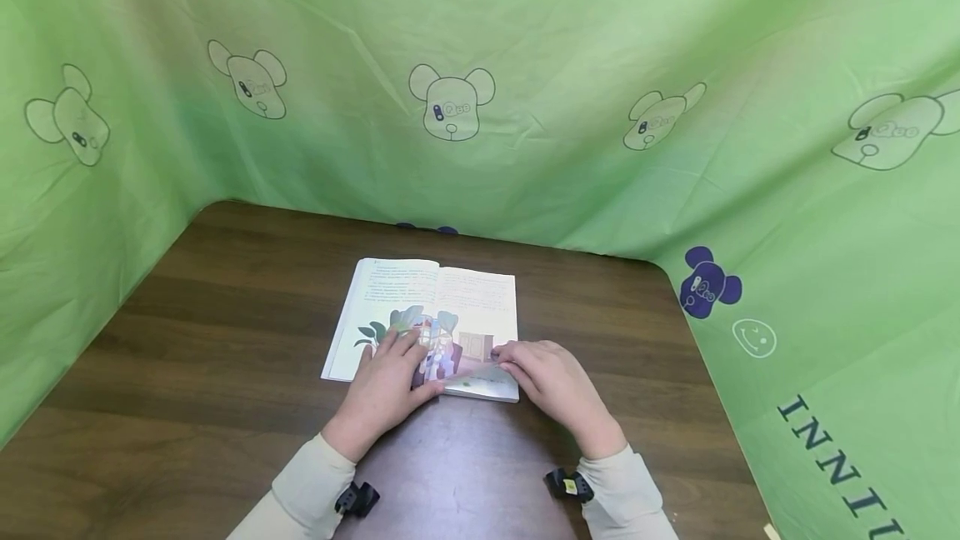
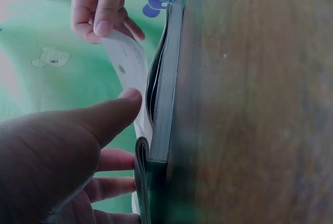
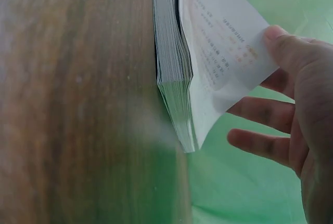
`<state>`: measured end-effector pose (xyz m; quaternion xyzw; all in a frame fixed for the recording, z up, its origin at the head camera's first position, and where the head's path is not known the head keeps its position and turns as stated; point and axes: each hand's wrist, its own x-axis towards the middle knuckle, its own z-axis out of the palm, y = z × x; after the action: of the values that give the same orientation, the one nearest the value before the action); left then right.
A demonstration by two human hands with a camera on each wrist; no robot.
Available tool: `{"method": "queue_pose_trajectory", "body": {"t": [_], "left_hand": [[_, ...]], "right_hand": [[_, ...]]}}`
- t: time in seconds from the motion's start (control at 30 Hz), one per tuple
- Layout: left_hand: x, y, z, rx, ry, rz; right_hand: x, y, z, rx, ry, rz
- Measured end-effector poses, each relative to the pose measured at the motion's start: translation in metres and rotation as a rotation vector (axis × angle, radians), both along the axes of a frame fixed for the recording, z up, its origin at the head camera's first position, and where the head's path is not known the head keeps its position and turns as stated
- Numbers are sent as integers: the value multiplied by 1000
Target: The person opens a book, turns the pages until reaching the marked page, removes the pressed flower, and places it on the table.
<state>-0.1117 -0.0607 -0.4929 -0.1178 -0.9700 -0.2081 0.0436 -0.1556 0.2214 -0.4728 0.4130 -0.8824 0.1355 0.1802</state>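
Note:
An open book (image 1: 477,290) with printed text and a coloured picture across both pages lies on the table. My left hand (image 1: 388,377) rests on the lower part of the left page, its fingers spread and its thumb near the spine. With thumb and fingers my right hand (image 1: 551,377) pinches the lower right corner of a page (image 3: 229,42), which is lifted and bent up off the stack. Printed lines show on the underside of that page in the right wrist view. In the left wrist view the book's page edges (image 2: 167,89) stand beside the left thumb.
The brown wooden table (image 1: 225,307) extends around the book. Green cloth (image 1: 555,173) with bear-head drawings hangs behind it and at both sides. A small black device is strapped on each wrist, including the right one (image 1: 568,485).

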Motion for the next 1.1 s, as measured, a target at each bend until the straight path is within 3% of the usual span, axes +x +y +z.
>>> {"method": "queue_pose_trajectory", "body": {"t": [0.23,0.43,0.57,0.7,0.87,0.97,1.1], "left_hand": [[0,1,0,-1,16,0],[1,1,2,14,40,-1],[2,2,1,23,59,5],[2,1,0,41,75,18],[0,1,-1,86,89,47],[-2,0,-1,125,107,55],[-4,-2,-1,145,167,60]], "right_hand": [[0,1,2,-61,61,15],[0,3,4,-185,94,-122],[0,4,3,-223,59,-204],[0,3,3,-97,-58,-177],[2,4,0,105,-319,-50],[4,4,-2,147,-424,-12],[5,5,-4,149,-462,-8]]}}
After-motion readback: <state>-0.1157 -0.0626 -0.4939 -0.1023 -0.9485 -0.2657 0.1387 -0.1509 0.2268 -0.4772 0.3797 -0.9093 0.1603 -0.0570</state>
